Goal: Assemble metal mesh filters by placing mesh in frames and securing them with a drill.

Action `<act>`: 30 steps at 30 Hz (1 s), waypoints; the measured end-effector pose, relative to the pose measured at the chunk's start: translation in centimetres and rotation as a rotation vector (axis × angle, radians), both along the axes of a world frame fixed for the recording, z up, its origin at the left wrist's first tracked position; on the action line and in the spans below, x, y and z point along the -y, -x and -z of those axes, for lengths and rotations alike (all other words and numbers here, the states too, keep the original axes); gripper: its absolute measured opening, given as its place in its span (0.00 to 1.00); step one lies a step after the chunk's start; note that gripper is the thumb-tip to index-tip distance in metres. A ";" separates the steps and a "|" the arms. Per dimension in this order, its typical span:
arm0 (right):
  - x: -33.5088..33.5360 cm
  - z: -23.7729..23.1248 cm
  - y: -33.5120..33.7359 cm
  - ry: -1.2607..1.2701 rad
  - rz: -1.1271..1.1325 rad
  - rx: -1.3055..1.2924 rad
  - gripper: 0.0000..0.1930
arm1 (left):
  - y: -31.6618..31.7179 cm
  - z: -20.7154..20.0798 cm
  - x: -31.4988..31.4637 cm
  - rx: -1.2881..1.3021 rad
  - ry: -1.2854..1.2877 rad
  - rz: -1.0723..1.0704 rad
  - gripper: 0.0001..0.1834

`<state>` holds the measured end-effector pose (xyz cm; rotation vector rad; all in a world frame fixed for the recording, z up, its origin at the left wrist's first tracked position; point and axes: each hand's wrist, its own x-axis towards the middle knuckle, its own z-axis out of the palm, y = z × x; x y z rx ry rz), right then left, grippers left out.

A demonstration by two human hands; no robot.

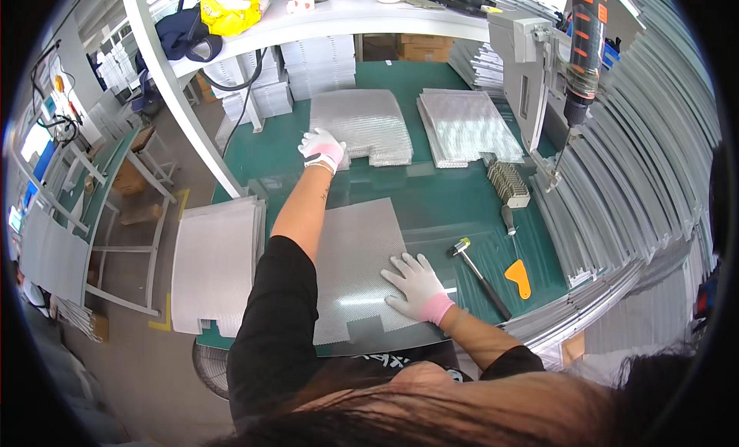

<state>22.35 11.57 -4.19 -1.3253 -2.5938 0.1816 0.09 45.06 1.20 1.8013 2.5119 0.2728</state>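
Observation:
A thin grey perforated sheet [358, 239] with a notched near edge lies flat in front of me on the green table. My right hand [419, 287], in a white and pink glove, rests palm down on its right side with fingers spread. Farther off, my gloved left hand [322, 149] is at the near left corner of a stack of clear, bubbly-textured sheets [360, 120]. Its fingers are curled at the stack's edge, closed on a sheet there; the fingertips are partly hidden.
A second clear stack [466, 123] lies to the right. Nearby are a ribbed metal block [508, 185], a screwdriver [508, 220], a hammer [479, 277] and a yellow scraper [518, 277]. A power driver [586, 46] hangs above right. Grey panels [631, 162] stand right; pale sheets [215, 266] lie left.

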 end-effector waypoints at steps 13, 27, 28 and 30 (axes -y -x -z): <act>-0.7 -0.4 0.3 0.006 -0.010 0.019 0.32 | 6.0 -4.2 0.0 0.859 -0.776 0.314 0.29; -25.1 -6.0 -0.9 -0.335 0.448 -0.460 0.31 | 6.2 4.4 -2.1 0.426 -0.543 0.196 0.34; -27.9 -5.6 -1.4 -0.142 0.642 -0.448 0.36 | 5.0 4.4 -2.8 0.432 -0.540 0.211 0.34; -31.2 -5.7 -0.6 0.109 0.757 -0.452 0.37 | 4.5 3.7 -3.4 0.650 -0.229 0.107 0.35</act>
